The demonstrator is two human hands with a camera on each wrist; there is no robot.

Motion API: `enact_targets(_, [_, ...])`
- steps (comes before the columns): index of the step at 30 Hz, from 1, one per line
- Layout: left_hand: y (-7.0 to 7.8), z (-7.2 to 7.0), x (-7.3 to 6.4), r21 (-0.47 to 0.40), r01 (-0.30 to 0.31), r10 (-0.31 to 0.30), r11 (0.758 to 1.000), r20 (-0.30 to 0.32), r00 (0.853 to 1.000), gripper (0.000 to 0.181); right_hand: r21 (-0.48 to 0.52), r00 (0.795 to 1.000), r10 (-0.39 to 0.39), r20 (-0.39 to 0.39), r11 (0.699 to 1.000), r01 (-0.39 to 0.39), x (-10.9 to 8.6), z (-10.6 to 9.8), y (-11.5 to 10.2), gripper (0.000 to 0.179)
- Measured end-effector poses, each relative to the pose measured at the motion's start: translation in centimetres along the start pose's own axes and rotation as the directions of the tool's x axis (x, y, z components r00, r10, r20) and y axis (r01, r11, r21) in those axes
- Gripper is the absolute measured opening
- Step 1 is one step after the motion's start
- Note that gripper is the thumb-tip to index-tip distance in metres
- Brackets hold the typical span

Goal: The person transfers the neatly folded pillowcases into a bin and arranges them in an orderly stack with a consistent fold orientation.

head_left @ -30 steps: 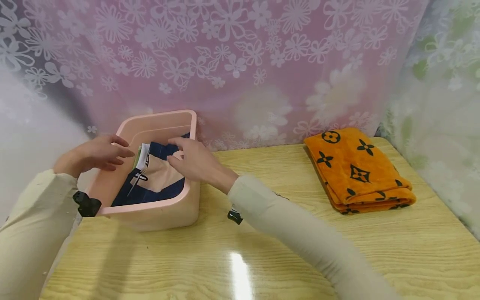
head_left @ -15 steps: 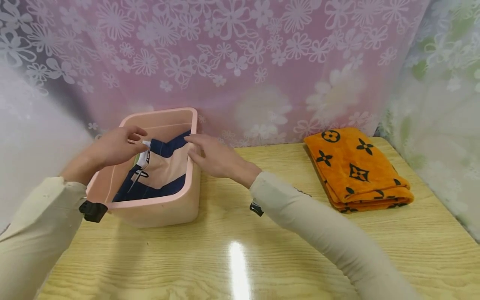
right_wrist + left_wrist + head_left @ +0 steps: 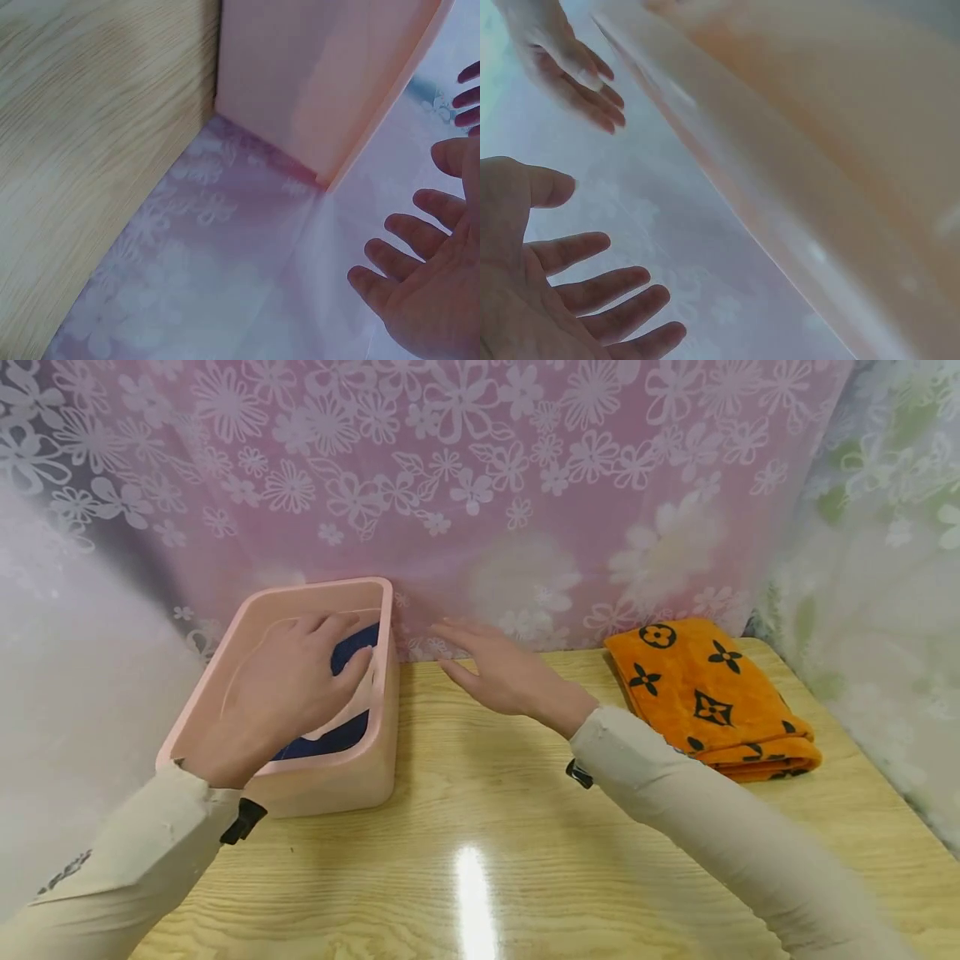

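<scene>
In the head view a pink plastic bin [image 3: 352, 789] stands at the back left of the table. A folded navy and beige garment [image 3: 341, 737] lies inside, partly hidden by my left hand [image 3: 288, 681]. That hand is above the bin, fingers spread and nothing in its grasp; the left wrist view shows its bare palm [image 3: 525, 300] beside the bin's wall [image 3: 780, 202]. My right hand [image 3: 513, 675], fingers extended and holding nothing, is in the air to the right of the bin. Its fingers [image 3: 420, 236] appear in the right wrist view, apart from the bin.
A folded orange plush blanket [image 3: 675, 668] with dark flower motifs lies at the table's right. The light wooden table [image 3: 390, 885] backs onto a pink floral curtain [image 3: 465, 552]. A pale floral curtain [image 3: 892, 635] hangs along the right side.
Both hands have moved right. My left hand went from the bin's left side to over its middle; my right hand left the bin and is now beyond its right rim.
</scene>
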State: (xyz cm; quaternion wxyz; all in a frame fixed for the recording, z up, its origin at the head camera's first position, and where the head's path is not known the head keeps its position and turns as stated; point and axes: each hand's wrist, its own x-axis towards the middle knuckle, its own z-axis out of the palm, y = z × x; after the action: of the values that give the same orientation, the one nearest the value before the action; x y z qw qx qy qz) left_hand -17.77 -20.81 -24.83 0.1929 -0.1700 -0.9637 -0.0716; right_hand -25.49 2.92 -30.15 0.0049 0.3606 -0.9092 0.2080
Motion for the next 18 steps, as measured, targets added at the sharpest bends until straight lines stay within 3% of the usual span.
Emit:
enact_targets(2, [1.0,0.3,-0.2,-0.018,0.041,-0.04,0.999,0.051,0.998,0.049,-0.013,1.0,0.006,0.013,1.0,-0.006,-0.9,-0.3,0.7,0.055])
enact_targets(4, [1.7,0.6,-0.3,-0.024,0.028,-0.027,0.999,0.039,0.999,0.049,-0.025,1.0,0.015,0.022,1.0,-0.014,-1.7,-0.7,1.5,0.056])
enact_targets(9, [3.2,1.8,-0.5,-0.03,-0.052,0.051,0.998,-0.033,0.998,0.045,-0.114,0.998,0.061,0.026,0.992,-0.058,-3.9,-1.4,3.5,0.058])
enact_targets(13, [4.5,2.6,-0.7,-0.021,-0.074,0.074,0.997,-0.014,0.997,0.047,-0.212,0.996,0.084,0.008,0.974,-0.081,-5.3,-1.8,4.8,0.059])
enact_targets(18, [5.6,4.3,-0.8,-0.057,-0.181,0.178,0.982,-0.05,0.983,0.045,-0.249,0.994,0.111,0.008,0.963,-0.105,-6.8,-2.2,6.2,0.061])
